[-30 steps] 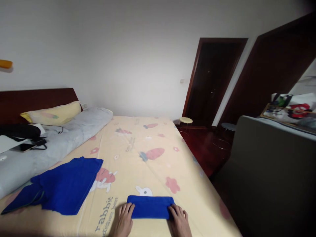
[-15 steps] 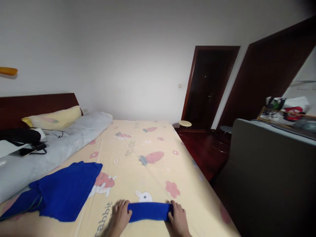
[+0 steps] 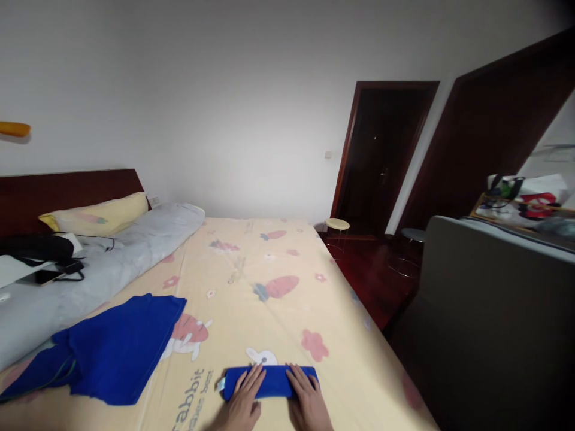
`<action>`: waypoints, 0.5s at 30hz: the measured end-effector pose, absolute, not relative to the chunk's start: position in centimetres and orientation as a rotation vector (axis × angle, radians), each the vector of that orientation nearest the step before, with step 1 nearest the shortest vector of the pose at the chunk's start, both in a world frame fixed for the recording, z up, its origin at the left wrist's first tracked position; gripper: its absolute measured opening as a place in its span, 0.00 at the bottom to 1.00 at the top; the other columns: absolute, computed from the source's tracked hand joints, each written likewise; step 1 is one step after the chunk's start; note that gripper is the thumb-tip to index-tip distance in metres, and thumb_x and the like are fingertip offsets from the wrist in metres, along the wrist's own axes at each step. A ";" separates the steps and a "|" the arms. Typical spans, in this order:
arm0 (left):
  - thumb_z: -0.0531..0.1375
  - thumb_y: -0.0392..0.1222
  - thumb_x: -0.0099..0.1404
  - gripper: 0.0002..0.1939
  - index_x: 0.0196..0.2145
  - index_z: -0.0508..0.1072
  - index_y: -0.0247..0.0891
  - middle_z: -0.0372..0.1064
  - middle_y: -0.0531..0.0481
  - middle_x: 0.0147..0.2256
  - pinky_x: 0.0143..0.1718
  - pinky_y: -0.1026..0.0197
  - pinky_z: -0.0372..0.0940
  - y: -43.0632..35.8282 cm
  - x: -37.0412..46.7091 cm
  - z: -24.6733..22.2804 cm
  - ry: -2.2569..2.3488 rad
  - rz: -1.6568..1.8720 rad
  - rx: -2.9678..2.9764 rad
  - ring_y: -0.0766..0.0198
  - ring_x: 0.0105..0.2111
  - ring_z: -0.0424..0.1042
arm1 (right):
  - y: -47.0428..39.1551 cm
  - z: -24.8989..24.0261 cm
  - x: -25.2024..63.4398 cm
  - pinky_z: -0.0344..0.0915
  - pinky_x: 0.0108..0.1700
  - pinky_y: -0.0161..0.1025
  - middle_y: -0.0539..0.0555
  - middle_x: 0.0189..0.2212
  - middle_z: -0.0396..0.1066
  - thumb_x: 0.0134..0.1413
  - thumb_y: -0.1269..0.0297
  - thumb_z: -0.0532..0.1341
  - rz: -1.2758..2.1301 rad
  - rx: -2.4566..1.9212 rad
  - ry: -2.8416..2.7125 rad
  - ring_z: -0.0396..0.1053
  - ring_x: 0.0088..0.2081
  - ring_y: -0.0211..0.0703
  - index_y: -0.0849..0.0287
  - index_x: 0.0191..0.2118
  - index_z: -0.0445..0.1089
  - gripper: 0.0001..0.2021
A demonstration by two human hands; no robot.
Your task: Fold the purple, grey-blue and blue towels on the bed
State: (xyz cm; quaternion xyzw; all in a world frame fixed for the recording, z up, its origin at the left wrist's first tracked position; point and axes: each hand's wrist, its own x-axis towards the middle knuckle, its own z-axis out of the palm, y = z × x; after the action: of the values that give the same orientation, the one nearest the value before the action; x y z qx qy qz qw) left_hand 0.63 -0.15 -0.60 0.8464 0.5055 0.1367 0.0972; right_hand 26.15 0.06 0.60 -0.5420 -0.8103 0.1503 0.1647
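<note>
A blue cloth [image 3: 275,383], folded into a narrow strip with a small pale tag at its left end, lies on the patterned bedsheet [image 3: 233,323]. My left hand [image 3: 246,398] rests flat on the left part of the strip, fingers stretched out. On its right part lies my right hand [image 3: 308,396], also open with fingers extended. Neither hand grips the fabric. To the left, a second blue cloth [image 3: 121,347] is spread loosely, its lower left corner bunched.
Along the bed's left side runs a grey rolled quilt [image 3: 135,257], with a phone [image 3: 47,276] and a black bag [image 3: 31,246] on it. Behind are a yellow pillow [image 3: 103,214] and dark headboard [image 3: 67,185]. A grey panel [image 3: 489,317] and a round stool [image 3: 336,224] stand right of the bed.
My hands have let go of the strip's two ends and moved inward, now lying flat on top of it. The tag at the left end has come into view.
</note>
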 end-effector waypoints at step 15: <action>0.51 0.24 0.51 0.45 0.65 0.54 0.53 0.53 0.57 0.66 0.66 0.52 0.51 1.3 -3.4 0.6 1.674 0.329 2.368 0.63 0.65 0.53 | 2.2 5.5 28.6 0.56 0.56 0.50 0.57 0.48 0.75 0.39 0.72 0.54 0.567 -1.604 -2.015 0.69 0.51 0.52 0.55 0.48 0.73 0.26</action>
State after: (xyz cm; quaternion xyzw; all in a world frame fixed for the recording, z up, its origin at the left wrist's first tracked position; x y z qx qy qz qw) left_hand -3.37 1.35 0.55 0.8063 0.5701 0.1120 0.1111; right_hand 28.63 2.25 5.49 -0.5889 -0.7399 0.2081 0.2498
